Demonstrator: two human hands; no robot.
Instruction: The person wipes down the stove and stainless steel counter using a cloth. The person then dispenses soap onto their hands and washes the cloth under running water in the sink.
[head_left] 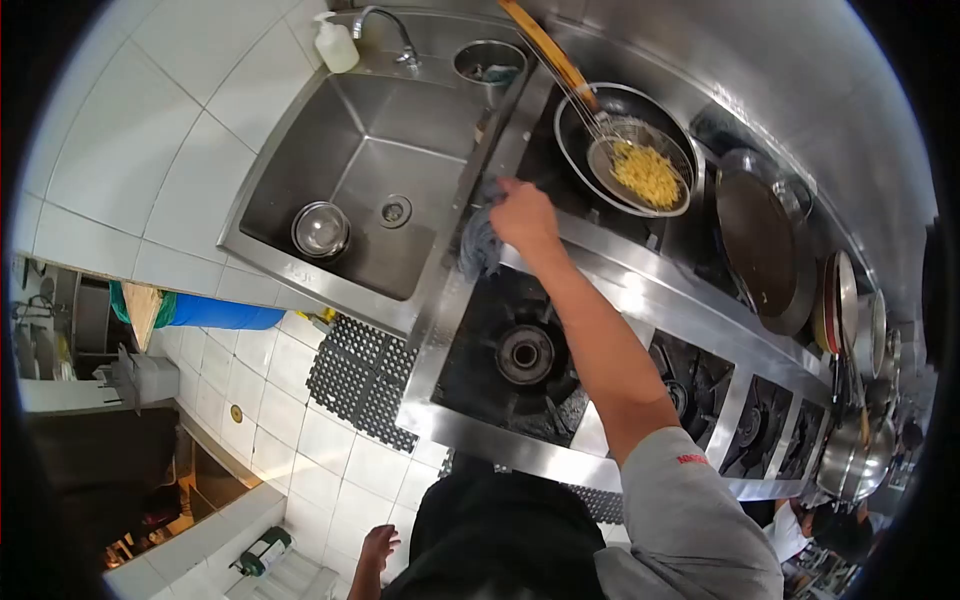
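My right hand [526,214] reaches over the stove with its fingers closed on a grey cloth [481,243]. The cloth lies on the steel edge between the stove and the sink, partly covered by the hand. Beside it, a wok [561,135] sits on a back burner. Across the wok rests a wire strainer [598,160] with a wooden handle, holding yellow shredded food [646,176]. My left hand [379,546] hangs low by my side, away from the counter, with loosely bent fingers and nothing visible in it.
The steel sink [330,110] holds stacked metal bowls [321,230]. A soap bottle [336,45] and faucet [392,30] stand behind it. A bare burner [525,355] is in front. A large dark pan [757,240] and more cookware stand right. A black mat [360,375] covers some floor.
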